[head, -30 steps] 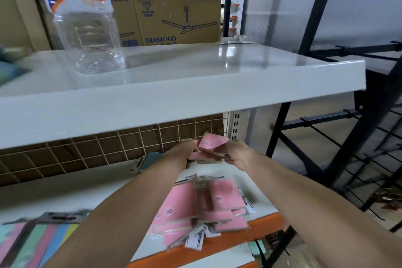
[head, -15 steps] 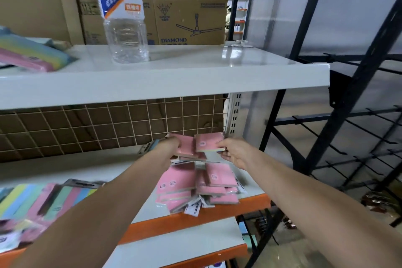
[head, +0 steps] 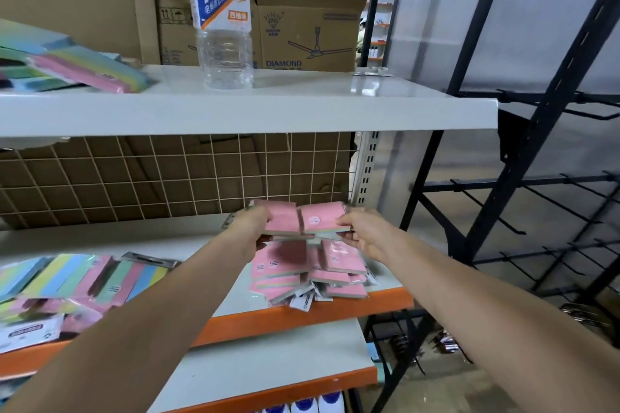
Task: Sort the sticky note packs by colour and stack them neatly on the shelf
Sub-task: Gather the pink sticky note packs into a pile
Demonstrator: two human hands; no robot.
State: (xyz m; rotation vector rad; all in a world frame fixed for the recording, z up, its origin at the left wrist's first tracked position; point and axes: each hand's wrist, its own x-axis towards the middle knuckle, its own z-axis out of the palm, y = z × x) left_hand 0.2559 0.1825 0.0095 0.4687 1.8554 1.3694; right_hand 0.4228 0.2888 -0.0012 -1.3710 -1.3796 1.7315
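I hold two pink sticky note packs side by side above the middle shelf [head: 100, 238]. My left hand [head: 250, 226] grips the left pink pack [head: 281, 216]. My right hand [head: 360, 231] pinches the right pink pack [head: 322, 216], which bears a round white label. Below them a loose heap of pink packs [head: 302, 275] lies near the shelf's orange front edge. Multicolour striped packs [head: 67, 282] are spread at the left of the same shelf.
The top white shelf [head: 302, 100] carries a clear plastic bottle [head: 223, 17] and more multicolour packs [head: 60, 67]. Cardboard boxes [head: 308, 37] stand behind. A wire grid [head: 151, 174] backs the middle shelf. Black metal racking [head: 520, 178] stands to the right.
The view has tilted up and come closer. Both hands have spread the two pink packs out side by side, level, above the heap.
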